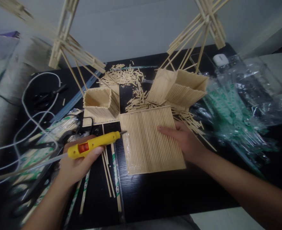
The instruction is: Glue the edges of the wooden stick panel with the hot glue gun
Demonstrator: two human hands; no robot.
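My left hand is closed round a yellow hot glue gun, with a glue stick running into its rear. The gun's nozzle points right and lies at the left edge of a flat panel made of thin wooden sticks laid side by side. Whether the tip touches the panel I cannot tell. Shiny glue shows along the panel's left side and lower left corner. My right hand grips the panel's right edge, thumb on top and the other fingers hidden beneath.
Behind the panel stand two stick-built models with open boxes, one left and one right. Cut stick pieces lie between them. Wrapped chopsticks and a white cable are at left. Green-printed plastic wrappers are heaped at right.
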